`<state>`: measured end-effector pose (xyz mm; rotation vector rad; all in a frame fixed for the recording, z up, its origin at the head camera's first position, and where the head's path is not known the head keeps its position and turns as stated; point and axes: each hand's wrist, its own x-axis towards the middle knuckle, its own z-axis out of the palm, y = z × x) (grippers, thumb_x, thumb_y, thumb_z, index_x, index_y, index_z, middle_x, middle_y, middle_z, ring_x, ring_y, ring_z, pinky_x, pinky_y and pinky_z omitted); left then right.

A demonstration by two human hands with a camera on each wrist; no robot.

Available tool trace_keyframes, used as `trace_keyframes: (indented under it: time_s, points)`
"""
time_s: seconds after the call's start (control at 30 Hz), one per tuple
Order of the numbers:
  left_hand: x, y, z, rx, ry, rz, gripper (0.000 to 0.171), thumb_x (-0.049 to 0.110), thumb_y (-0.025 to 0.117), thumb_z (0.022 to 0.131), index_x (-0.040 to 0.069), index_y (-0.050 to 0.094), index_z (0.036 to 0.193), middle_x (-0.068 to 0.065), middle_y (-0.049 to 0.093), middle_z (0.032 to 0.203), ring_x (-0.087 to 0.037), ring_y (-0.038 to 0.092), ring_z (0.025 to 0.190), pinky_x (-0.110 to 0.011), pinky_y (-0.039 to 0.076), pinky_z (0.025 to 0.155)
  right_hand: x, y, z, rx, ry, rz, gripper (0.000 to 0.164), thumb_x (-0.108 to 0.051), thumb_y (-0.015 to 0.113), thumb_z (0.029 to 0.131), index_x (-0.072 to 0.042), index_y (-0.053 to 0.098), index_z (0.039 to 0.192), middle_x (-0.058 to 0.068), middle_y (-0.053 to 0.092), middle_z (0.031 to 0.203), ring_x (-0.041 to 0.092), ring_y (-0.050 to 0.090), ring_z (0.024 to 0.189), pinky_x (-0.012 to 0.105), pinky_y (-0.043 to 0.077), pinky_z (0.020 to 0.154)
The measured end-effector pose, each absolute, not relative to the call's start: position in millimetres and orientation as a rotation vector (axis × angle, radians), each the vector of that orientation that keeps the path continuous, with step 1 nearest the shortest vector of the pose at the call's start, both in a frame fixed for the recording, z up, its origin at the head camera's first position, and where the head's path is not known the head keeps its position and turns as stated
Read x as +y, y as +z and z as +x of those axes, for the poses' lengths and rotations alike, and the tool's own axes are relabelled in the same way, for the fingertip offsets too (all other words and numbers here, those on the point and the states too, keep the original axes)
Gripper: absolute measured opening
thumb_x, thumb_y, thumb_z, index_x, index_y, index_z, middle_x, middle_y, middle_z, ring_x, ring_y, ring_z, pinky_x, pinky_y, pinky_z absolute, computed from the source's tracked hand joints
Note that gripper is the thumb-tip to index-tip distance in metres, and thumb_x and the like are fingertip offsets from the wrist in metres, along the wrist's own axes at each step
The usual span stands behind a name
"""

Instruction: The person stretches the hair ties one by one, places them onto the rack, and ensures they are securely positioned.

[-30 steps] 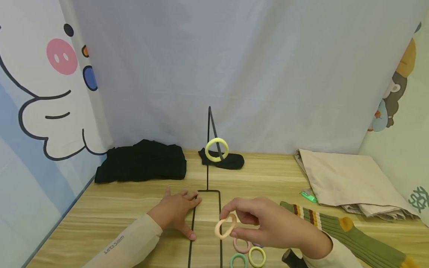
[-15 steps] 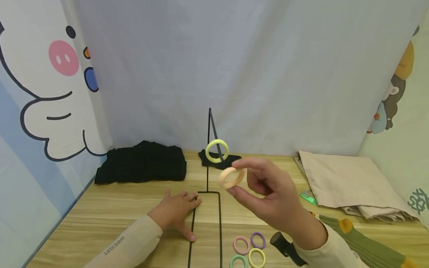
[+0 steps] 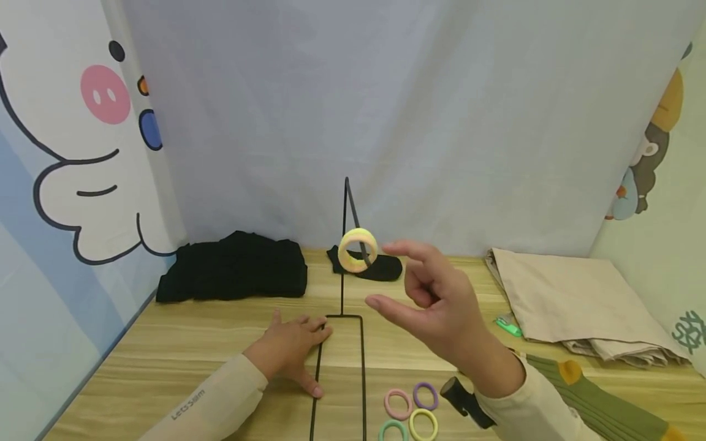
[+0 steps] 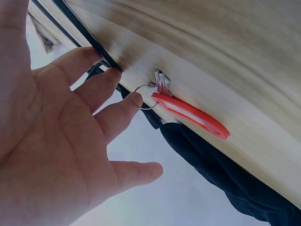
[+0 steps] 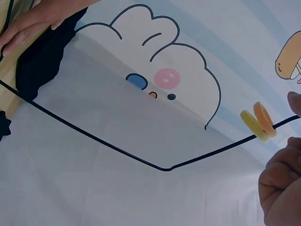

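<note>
While left hand [image 3: 289, 348] and right hand [image 3: 444, 311] are spread, 1 pale orange ring [image 5: 264, 114] and 1 yellow ring [image 5: 251, 124] encircle the rod [image 5: 211, 152].

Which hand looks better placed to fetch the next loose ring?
Probably the right hand: it holds nothing, and the loose rings lie on its side of the black stand. The left hand rests across the stand's base.
</note>
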<state>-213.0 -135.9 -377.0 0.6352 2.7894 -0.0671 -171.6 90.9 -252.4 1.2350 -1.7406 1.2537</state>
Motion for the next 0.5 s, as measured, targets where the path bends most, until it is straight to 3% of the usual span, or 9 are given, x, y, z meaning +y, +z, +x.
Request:
trace_keyframes:
  time_s: [0.33,0.5]
  points:
    - [-135,-374,-212,2.775,-0.073,0.621,0.110,0.073,0.068,0.051,0.026,0.034,0.144,0.002,0.027,0.153,-0.028,0.027,0.139,-0.069,0.014,0.104,108,-278,-171,-2.014,1.396,1.159,0.043,0.004,0.074,0.073,0.000,0.055,0.112,-0.002,0.024,0.054,0.008,0.024,0.047,0.022,0.029,0.044]
    - [-135,-374,-211,2.778,-0.062,0.628,0.110,0.073,0.069,0.051,0.025,0.035,0.144,0.002,0.027,0.153,-0.028,0.027,0.139,-0.070,0.014,0.103,118,-295,-176,-2.107,1.521,1.122,0.042,0.008,0.070,0.075,-0.002,0.055,0.113,0.001,0.024,0.054,0.010,0.023,0.045,0.025,0.030,0.043]
